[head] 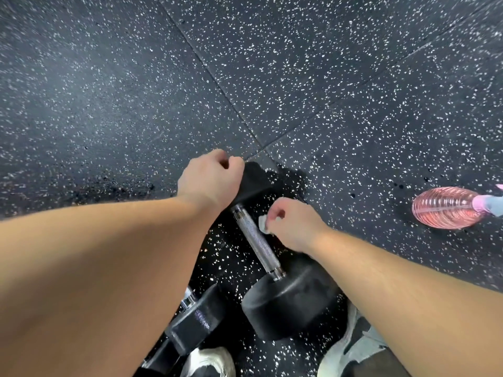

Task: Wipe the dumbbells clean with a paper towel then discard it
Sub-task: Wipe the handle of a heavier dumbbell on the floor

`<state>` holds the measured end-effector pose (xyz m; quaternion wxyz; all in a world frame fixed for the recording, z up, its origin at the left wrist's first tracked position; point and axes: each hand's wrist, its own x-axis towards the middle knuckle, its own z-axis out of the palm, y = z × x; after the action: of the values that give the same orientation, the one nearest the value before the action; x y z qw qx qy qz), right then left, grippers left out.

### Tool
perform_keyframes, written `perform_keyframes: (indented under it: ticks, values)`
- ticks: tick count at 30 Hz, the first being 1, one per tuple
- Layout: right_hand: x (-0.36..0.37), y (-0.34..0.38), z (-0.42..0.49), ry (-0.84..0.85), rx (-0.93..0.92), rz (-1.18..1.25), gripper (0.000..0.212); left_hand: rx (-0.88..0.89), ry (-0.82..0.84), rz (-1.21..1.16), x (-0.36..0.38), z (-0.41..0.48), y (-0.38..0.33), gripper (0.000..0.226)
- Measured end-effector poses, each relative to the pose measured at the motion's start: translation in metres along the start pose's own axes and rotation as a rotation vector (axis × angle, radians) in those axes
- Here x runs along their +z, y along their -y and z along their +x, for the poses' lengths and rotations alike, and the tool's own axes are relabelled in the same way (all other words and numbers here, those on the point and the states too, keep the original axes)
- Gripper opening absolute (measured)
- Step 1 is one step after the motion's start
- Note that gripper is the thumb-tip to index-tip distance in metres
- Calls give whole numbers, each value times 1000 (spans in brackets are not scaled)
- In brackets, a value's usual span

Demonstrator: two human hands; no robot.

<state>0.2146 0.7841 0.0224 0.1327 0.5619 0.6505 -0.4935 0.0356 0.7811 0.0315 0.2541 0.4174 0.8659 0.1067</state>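
- While midway through wiping the black rubber-headed dumbbell (257, 240) with its knurled steel bar, judged about half done at best; slantwise on the speckled black rubber floor (109, 91), far head under the left hand, near head close to the white-and-black shoes (209, 360).
- Around the bar, a darker, wet-looking patch of floor; taken as a sign of spraying already done.
- Just beside it at lower left, a second black dumbbell (190, 322) with a chrome bar, partly hidden by the left forearm; touched by neither hand; no telling whether wiped yet.
- Left to do, by judgement: finish bar and both heads; see to the second black dumbbell if unwiped; then discard the towel; no bin anywhere in view.
- Left hand (211, 180): curled down over the far rubber head, gripping and steadying it; fingertips out of sight behind the head.
- Right hand (295, 227): closed tight, pinching a small crumpled white paper towel (263, 223) between thumb and curled fingers; held just beside the upper half of the bar, perhaps touching it, the contact being too fine to confirm.
- Well apart at right, a ribbed clear pink plastic spray bottle (446, 208), lying on its side, untouched.
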Motion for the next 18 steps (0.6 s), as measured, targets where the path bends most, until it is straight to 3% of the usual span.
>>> perform_keyframes:
  ticks: [4, 10, 14, 18]
  values:
    - [20, 15, 15, -60, 27, 250, 16, 25, -17, -38, 0, 0, 7, 29]
    - [28, 17, 22, -121, -15, 238, 16, 21, -25, -58, 0, 1, 7, 29]
    - [22, 12, 19, -27, -54, 240, 18, 21, -27, -59, 1, 2, 6, 29]
    - [14, -4, 15, 119, -111, 71, 18, 18, -33, -51, 1, 0, 4, 31]
